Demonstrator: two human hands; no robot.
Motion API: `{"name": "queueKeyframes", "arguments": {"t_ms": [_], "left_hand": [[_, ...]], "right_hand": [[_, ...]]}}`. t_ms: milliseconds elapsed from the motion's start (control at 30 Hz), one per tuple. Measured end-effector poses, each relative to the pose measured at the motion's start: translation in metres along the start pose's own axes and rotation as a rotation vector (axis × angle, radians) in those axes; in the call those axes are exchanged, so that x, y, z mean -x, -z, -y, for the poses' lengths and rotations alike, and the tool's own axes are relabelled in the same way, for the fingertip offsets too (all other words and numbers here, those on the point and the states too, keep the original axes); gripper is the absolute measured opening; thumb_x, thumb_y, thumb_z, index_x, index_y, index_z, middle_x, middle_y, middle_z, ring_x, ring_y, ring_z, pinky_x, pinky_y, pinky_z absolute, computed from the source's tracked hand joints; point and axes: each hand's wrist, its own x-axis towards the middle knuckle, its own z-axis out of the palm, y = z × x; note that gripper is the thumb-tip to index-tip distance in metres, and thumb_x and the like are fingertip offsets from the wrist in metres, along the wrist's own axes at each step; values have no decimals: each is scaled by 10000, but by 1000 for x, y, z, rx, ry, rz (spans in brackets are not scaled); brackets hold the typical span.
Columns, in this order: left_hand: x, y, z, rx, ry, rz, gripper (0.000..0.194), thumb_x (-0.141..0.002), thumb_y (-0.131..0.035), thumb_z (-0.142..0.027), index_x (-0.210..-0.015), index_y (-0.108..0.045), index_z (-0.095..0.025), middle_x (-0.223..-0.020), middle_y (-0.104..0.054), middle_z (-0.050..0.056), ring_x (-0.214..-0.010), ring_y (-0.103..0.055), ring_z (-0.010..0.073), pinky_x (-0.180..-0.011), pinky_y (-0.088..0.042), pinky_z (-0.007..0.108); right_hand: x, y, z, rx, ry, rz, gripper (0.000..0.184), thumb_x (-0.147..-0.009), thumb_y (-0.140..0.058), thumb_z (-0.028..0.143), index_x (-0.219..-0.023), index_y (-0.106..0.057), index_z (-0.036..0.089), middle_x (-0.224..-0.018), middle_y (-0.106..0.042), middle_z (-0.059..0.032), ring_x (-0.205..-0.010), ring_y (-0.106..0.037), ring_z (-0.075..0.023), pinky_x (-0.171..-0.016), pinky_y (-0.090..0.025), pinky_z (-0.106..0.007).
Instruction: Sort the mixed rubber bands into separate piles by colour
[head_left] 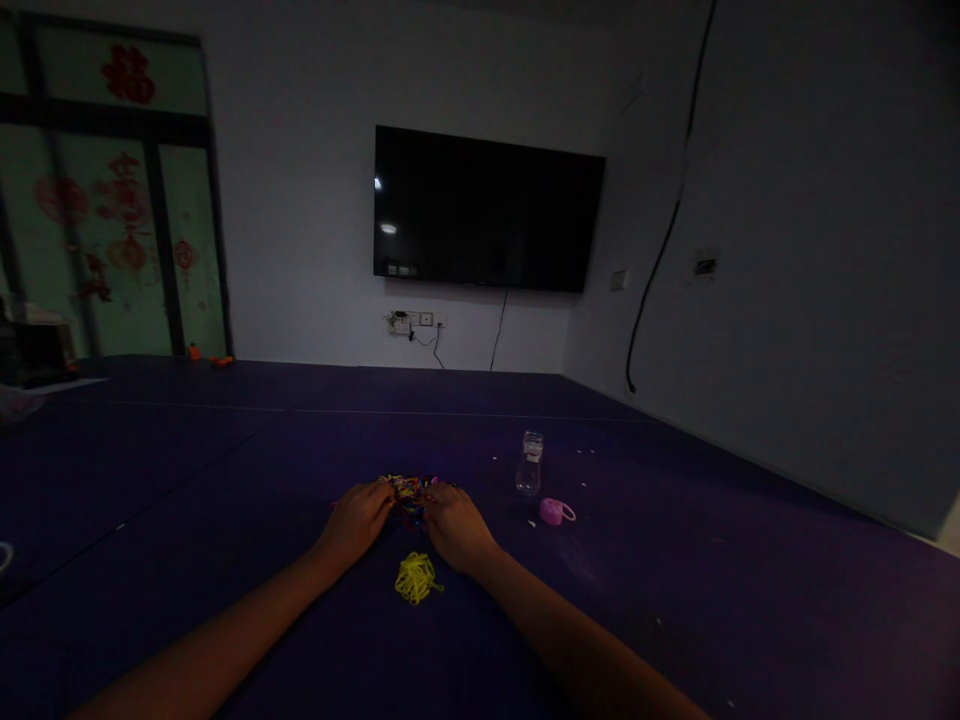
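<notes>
Touching multicoloured bands (pixel 409 490) at the frame's lower centre, the left hand (pixel 360 514) and right hand (pixel 456 522) curl, grip unclear, and a careless sweep could scatter some into the yellow bands (pixel 416 578) below.

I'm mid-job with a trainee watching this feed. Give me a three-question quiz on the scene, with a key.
1. True or false: the yellow pile of bands lies nearer the camera than the mixed-colour pile.
2. Which thing is closest to the clear bottle?
A. the yellow pile of bands
B. the pink looped cap
C. the television
3. How many hands are at the mixed-colour pile, and which?

Key: 1. True. 2. B. 3. Two: the left hand on one side and the right hand on the other.
</notes>
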Motion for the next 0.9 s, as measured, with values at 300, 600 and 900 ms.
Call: {"name": "queueKeyframes", "arguments": {"t_ms": [300,600,900], "left_hand": [[2,-2,2,-38,3,-4,51,-867,-504,-193,-828,-535,-199,-779,-665,27,-728,-638,202,-677,-469,290],[3,-5,5,-109,26,-3,89,-888,-483,-188,-943,-553,-182,-762,-691,45,-670,-658,210,-602,-462,271],[4,-4,3,-166,-57,-53,107,-895,-465,-217,-888,-565,-183,-681,-686,33,-583,-644,185,-556,-445,247]], "right_hand": [[1,1,-2,22,-176,-35,320,-882,-373,165,-1105,-600,135,-1167,-591,-129,-1081,-509,-233,-918,-378,-364],[-1,-5,-3,-33,79,-42,264,-865,-413,154,-1017,-628,162,-1161,-600,-93,-1120,-490,-202,-970,-359,-342],[1,-9,-6,-38,82,-41,301,-864,-429,173,-1111,-601,166,-1219,-562,-97,-1164,-457,-221,-984,-353,-371]]}}
